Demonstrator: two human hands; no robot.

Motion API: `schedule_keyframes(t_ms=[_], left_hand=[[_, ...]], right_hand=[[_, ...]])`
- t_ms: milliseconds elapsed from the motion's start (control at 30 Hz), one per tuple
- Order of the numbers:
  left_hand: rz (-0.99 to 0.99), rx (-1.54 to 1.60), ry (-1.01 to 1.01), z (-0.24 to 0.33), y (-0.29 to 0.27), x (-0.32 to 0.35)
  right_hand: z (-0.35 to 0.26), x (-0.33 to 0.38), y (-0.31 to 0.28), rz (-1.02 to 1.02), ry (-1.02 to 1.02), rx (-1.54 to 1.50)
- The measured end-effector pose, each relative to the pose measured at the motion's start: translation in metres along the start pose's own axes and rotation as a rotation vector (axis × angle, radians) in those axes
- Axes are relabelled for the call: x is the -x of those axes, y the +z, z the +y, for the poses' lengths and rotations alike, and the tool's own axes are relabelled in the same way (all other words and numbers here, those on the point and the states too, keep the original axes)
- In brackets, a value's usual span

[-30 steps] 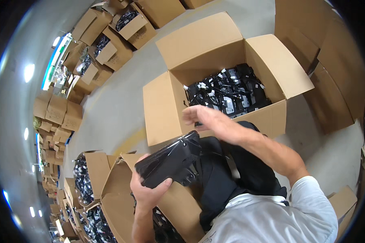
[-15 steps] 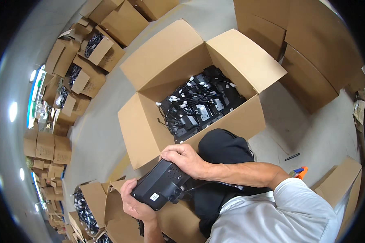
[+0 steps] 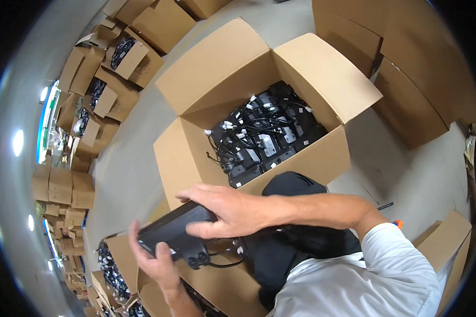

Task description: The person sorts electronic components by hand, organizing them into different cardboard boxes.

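A flat, black plastic unit point(image 3: 175, 230) with rounded knobs at its lower edge and a thin cable hangs tilted between my hands, in front of the large box. My left hand point(image 3: 157, 267) grips its left end, fingers around the edge and thumb on the near face; motion blurs it. Across its right end lies my right hand point(image 3: 230, 210), thumb on the face and fingers over the top edge. From the unit, a black cable point(image 3: 226, 264) with a white connector loops over my dark trouser leg. Ahead, the open cardboard box point(image 3: 307, 161) holds several similar black units point(image 3: 269, 145) with tangled cables.
Below my left hand stands another open carton point(image 3: 227, 290) with dark parts inside. Tall cartons point(image 3: 412, 105) stand at the right; rows of filled boxes point(image 3: 119, 92) line the left. A black pen point(image 3: 385, 206) lies on the floor at the right, near an orange object point(image 3: 399, 224).
The black unit has moved left and turned, its cable now showing below. My right hand has slid farther over it, its thumb now on the face. My left hand has shifted left with it.
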State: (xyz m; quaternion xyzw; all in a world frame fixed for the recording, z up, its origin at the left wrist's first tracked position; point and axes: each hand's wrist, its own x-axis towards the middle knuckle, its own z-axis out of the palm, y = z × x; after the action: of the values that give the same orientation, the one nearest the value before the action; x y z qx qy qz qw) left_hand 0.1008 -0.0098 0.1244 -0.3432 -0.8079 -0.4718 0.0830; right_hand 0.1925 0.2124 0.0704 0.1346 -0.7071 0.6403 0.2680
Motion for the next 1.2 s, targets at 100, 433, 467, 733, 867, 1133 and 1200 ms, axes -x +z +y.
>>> schedule_keyframes(t_ms=[100, 433, 467, 733, 867, 1133, 1200], left_hand=[[-0.013, 0.251, -0.092, 0.009, -0.003, -0.030], [-0.617, 0.941, -0.756, -0.063, 0.115, -0.082], [-0.616, 0.935, -0.765, -0.075, 0.119, -0.091], [-0.322, 0.741, -0.735, -0.150, 0.060, -0.115], [-0.123, 0.708, -0.666, -0.167, -0.028, -0.077], [0.755, 0.400, -1.060, -0.246, -0.226, 0.176], [0.713, 0.284, -1.166, -0.274, -0.222, 0.221]], right_hand=[[-0.005, -0.021, -0.021, -0.324, 0.015, -0.001], [0.102, -0.106, -0.050, 0.409, 0.151, -0.264], [0.135, -0.104, -0.061, 0.420, 0.284, -0.169], [0.385, -0.078, -0.053, 0.562, 0.946, -0.513], [0.512, -0.055, -0.117, 0.680, 1.014, 0.022], [0.480, -0.099, -0.062, 0.074, 1.046, 0.858], [0.469, -0.096, -0.089, -0.057, 1.012, 0.941]])
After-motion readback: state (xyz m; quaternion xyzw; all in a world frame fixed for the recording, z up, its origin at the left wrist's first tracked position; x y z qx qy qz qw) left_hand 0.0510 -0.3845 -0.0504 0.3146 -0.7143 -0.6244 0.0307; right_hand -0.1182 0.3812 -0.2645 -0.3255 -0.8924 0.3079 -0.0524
